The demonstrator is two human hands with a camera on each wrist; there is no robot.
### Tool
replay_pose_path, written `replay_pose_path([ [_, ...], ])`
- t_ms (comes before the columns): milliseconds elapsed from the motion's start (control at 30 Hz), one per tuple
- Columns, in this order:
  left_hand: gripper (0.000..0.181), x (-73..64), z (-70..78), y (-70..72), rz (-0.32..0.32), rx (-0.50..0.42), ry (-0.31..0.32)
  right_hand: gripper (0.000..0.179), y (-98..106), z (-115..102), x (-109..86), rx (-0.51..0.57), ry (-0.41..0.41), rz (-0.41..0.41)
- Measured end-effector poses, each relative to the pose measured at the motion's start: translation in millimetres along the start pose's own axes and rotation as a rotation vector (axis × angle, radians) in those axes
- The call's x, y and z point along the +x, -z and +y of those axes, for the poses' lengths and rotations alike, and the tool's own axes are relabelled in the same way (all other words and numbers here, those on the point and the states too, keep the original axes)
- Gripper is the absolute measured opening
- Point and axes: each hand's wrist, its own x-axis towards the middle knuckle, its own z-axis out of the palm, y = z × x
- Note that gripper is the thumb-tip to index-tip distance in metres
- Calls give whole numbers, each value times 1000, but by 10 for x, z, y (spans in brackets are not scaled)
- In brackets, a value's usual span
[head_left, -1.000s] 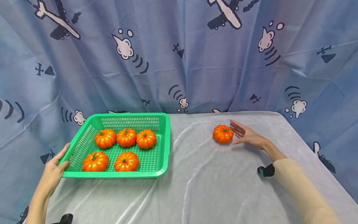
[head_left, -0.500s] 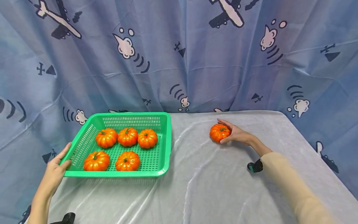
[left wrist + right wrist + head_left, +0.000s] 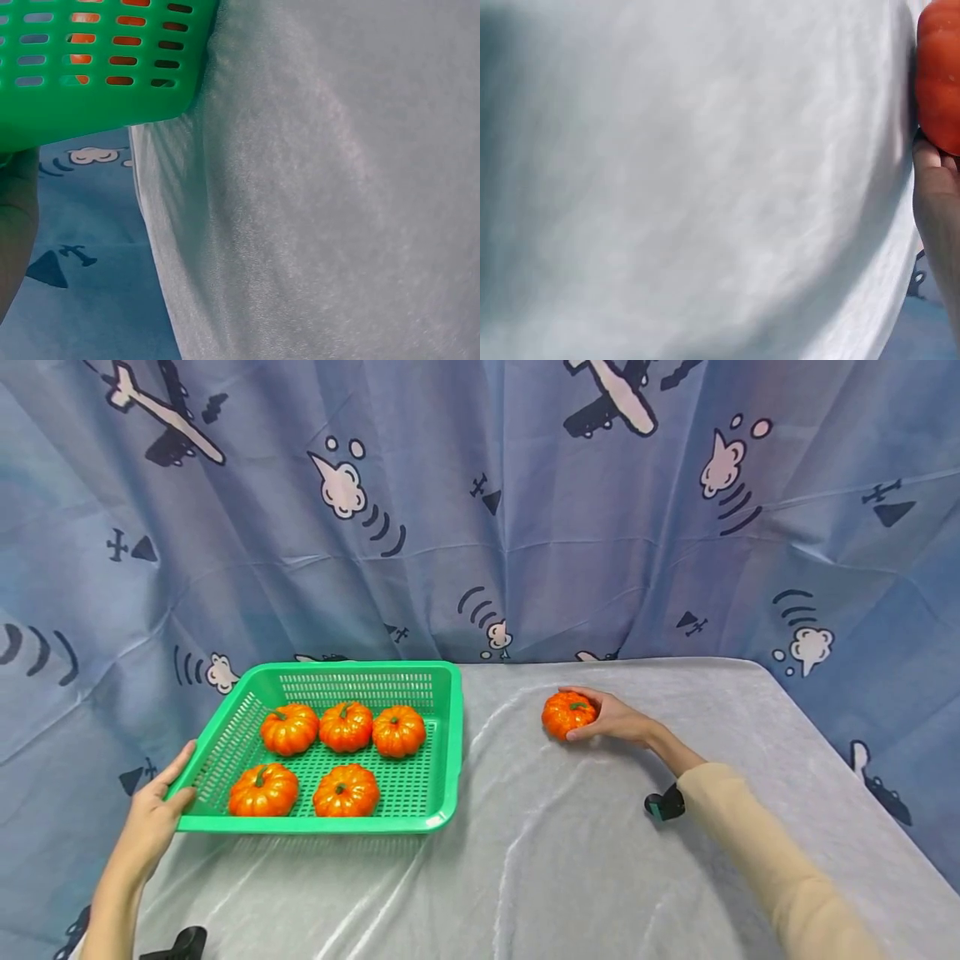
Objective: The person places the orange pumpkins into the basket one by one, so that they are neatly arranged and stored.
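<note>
My right hand [image 3: 621, 722] grips a small orange pumpkin [image 3: 564, 717] with a green stem, thumb at its near side and fingers round the far side. In the right wrist view, the pumpkin [image 3: 939, 75] shows at the right edge, close over the cloth. A green plastic basket [image 3: 315, 826] with slotted walls stands on the left, and my left hand [image 3: 150, 817] holds its left rim near the front corner, thumb inside. Several similar pumpkins [image 3: 345, 792] lie in the basket in two rows. The left wrist view shows the basket's slotted wall [image 3: 97, 109], orange behind the slots.
A pale grey cloth [image 3: 600, 877] with creases covers the table. Behind it hangs a blue curtain [image 3: 420, 485] printed with planes. Dark wrist-worn devices show at the right wrist [image 3: 664, 805] and left wrist [image 3: 183, 943].
My right hand has come in from the right, closed round the lone pumpkin, and moved left with it towards the basket. My left hand keeps its hold on the rim.
</note>
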Motion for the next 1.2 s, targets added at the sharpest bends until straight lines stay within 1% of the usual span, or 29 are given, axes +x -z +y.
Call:
replay_pose_path([
  [133,61,3,0,-5,5,12,9,85,-22,-125,36,-5,2,0],
  [333,61,22,15,9,7,17,-9,82,-44,-446,69,33,16,-8],
  [533,61,28,24,11,3,20,-9,82,-98,-730,67,-25,6,24],
  [600,61,28,30,11,1,18,-6,82,-134,-799,69,-25,12,20],
  [767,61,22,23,9,0,13,-6,83,-268,-991,68,27,30,-26],
  [867,61,16,12,4,2,16,-10,81,-348,-1128,62,43,44,-31],
  [1033,61,15,0,2,0,9,-24,79,-464,-1351,59,13,78,-31],
  [1200,61,11,-7,6,-5,-1,-29,78,-565,-1572,76,4,106,-65],
])
